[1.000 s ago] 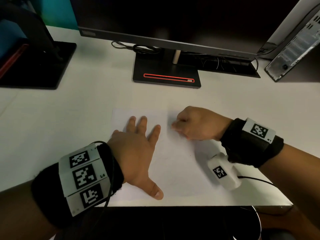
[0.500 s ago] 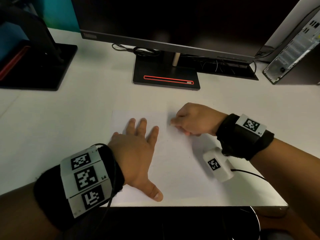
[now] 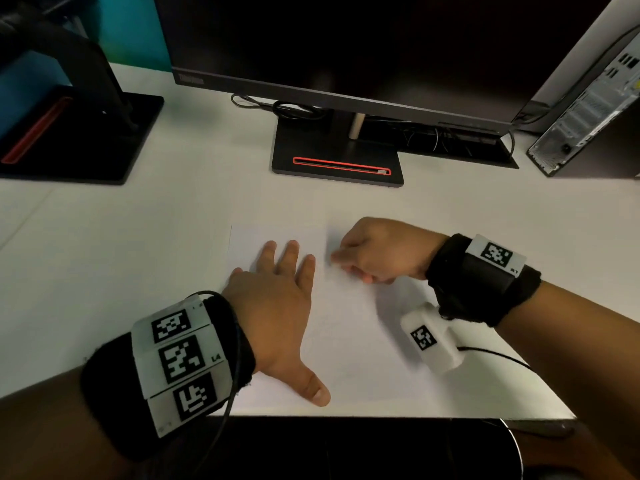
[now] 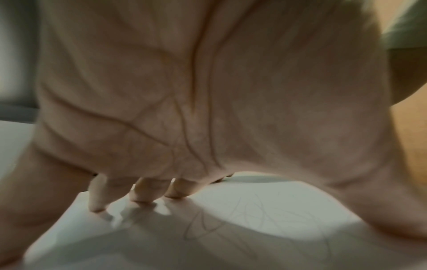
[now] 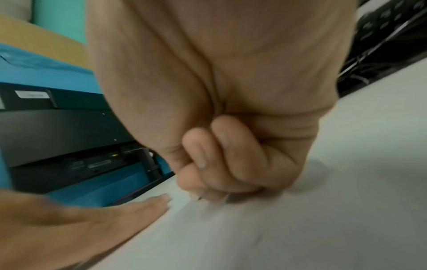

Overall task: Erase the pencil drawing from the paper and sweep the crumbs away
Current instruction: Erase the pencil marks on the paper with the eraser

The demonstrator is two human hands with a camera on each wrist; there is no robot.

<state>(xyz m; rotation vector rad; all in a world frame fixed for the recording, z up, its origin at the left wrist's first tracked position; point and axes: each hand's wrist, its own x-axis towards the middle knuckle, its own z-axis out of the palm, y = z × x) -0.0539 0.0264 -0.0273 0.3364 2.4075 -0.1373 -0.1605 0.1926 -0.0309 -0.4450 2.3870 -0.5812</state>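
The paper [image 3: 349,327] lies flat on the white counter [image 3: 114,258], near its front edge, with faint pencil lines [image 4: 251,219] on it. The left hand [image 3: 273,317] rests on the paper with straight, spread fingers and holds nothing. The right hand [image 3: 381,251] is clenched, fingertips down on the paper; I cannot tell if it grips an eraser. The left wristband [image 3: 180,358] reads "L4". Behind stands a monitor [image 3: 346,46] with the logo "ThinkVision", hardly readable
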